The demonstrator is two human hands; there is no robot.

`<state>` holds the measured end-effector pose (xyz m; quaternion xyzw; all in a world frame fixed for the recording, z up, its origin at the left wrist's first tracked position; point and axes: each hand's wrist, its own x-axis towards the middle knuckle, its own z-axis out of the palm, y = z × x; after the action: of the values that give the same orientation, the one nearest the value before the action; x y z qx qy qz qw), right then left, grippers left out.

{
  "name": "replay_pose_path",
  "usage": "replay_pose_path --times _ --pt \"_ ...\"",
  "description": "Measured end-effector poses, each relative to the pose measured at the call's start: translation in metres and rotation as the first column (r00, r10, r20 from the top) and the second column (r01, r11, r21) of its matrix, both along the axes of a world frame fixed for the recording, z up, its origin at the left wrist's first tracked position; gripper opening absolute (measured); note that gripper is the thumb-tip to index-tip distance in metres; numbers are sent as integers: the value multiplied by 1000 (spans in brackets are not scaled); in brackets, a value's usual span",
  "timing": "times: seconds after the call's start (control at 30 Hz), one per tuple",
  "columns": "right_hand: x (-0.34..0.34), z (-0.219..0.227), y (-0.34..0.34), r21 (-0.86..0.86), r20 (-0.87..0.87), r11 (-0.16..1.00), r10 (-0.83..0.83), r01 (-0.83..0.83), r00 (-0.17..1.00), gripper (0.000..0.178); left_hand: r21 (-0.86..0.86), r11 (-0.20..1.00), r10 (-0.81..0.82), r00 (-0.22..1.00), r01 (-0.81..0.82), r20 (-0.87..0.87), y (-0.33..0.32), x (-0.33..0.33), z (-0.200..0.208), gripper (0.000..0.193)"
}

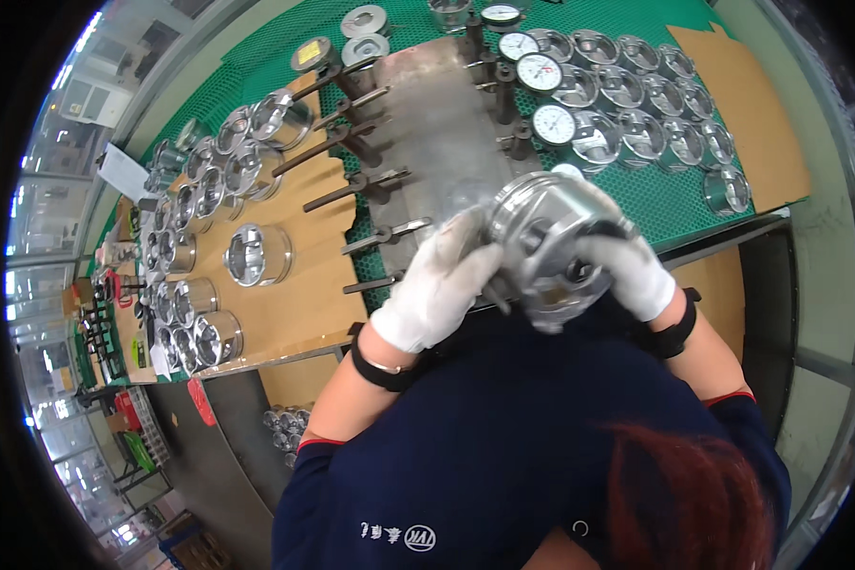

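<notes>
L grip [437,290], white-gloved, is closed on the L side of a shiny metal piston [541,218]; R grip [636,271], also gloved, holds the same pc from the R, fingers near the round hole in its side. So piston = btwn both grips, tilted, in front of the torso, a bit blurred. Black wristbands [675,329] sit just behind each grip.

Directly ahead of L grip: grey steel plate [442,123] on the desk [722,237], dark clamp posts w/ rods [356,142] along its L edge. Ahead of R grip, by the plate's R edge: white-faced dial gauges [553,124], approx. four, one behind another. Farther ahead & R of R grip: rows of pistons [642,135] on green mesh mat [670,195], then a cardboard sheet [746,114] at far R.

Left of L grip: brown cardboard [309,237] w/ a lone piston [259,255] nearest, more pistons [217,337] grouped beyond it. Well ahead & L: two round metal pcs [366,49], plus one w/ yellow label [311,54]. Far L of L grip: white paper sheet [123,171]. Lower L, below desk level: small cluster of pistons [287,429].
</notes>
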<state>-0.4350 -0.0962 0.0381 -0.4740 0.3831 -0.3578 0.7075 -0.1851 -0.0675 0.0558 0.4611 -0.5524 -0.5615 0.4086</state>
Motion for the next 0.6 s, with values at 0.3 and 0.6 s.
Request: replay_pose_path --times 0.3,0.6 --pt "-194 -95 -23 -17 -280 736 -653 676 704 43 -664 718 669 -60 -208 741 18 213 -56 58" --pt "-264 -184 -77 127 -558 536 -657 834 507 36 -470 846 451 -131 -252 883 15 249 -92 45"
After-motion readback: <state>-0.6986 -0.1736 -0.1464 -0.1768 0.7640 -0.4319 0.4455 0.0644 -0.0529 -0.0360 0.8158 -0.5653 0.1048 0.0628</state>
